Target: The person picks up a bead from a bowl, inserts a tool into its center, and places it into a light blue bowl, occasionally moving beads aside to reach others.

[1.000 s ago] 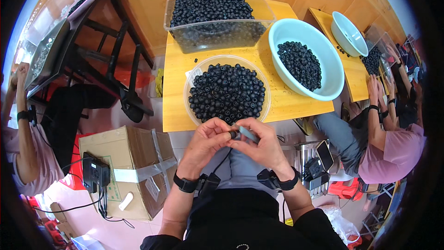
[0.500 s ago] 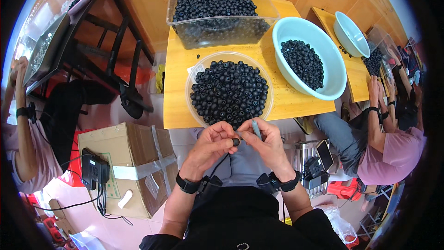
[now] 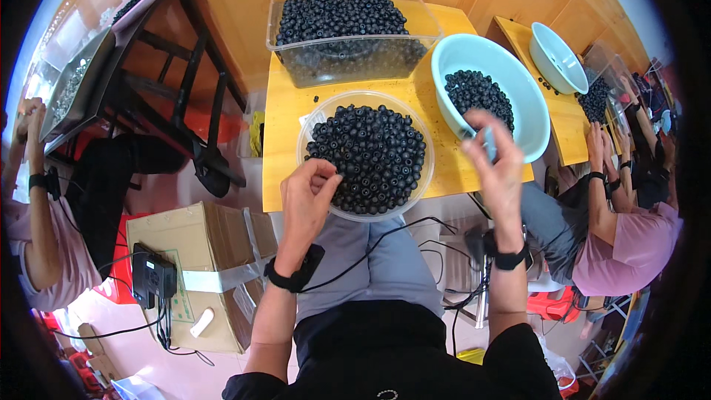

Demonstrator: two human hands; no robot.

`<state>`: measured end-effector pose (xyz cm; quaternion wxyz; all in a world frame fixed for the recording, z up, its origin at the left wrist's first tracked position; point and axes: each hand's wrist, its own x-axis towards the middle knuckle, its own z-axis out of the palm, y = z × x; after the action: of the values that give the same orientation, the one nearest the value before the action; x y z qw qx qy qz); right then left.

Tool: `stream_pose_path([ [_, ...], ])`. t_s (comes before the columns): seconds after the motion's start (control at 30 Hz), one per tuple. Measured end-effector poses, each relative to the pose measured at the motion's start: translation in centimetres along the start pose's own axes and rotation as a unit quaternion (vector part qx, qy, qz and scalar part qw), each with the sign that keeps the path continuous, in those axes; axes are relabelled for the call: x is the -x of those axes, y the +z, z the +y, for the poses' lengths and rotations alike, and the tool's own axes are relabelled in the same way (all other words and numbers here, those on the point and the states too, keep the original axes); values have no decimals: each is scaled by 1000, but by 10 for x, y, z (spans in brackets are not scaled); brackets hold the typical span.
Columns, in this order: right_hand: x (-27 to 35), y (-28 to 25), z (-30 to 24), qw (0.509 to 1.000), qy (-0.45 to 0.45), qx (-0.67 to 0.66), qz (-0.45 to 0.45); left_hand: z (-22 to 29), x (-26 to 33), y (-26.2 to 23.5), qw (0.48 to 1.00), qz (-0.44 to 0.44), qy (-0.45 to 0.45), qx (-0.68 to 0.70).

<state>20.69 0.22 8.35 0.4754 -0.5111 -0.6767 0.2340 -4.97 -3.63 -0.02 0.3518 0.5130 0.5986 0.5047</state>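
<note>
The left hand (image 3: 309,194), fingers curled loosely, rests at the near rim of a clear round bowl (image 3: 424,178) heaped with small black beads (image 3: 368,157). The right hand (image 3: 495,164) is raised beside a light blue basin (image 3: 530,110), pinching a small grey tool (image 3: 489,142). Both containers sit on a yellow table (image 3: 280,150), with a clear bin (image 3: 348,30) of beads behind

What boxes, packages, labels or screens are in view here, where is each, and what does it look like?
Cardboard box: on the floor left of the person's knees, brown, banded with pale tape.
Label: on the box's near side, pale with green print.
Black device: boxy, leaning on the box, cables trailing down.
</note>
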Motion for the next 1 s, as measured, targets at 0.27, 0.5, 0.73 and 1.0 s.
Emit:
stream_pose_path([
  [0.27, 36, 8, 10, 995, -1, 85, 50, -9, -15, 30, 970, -13, 103, -221],
  [0.5, 72, 32, 13, 995, 61, 32, -70, 8, -9, 20, 996, -56, 47, -58],
  [0.73, 71, 37, -7, 981, 87, -39, -166, 16, 20, 7, 855, -198, -176, 446],
  [1.0, 69, 51, -17, 977, -29, -40, -205, 6, 27, 11, 793, -221, -181, 539],
])
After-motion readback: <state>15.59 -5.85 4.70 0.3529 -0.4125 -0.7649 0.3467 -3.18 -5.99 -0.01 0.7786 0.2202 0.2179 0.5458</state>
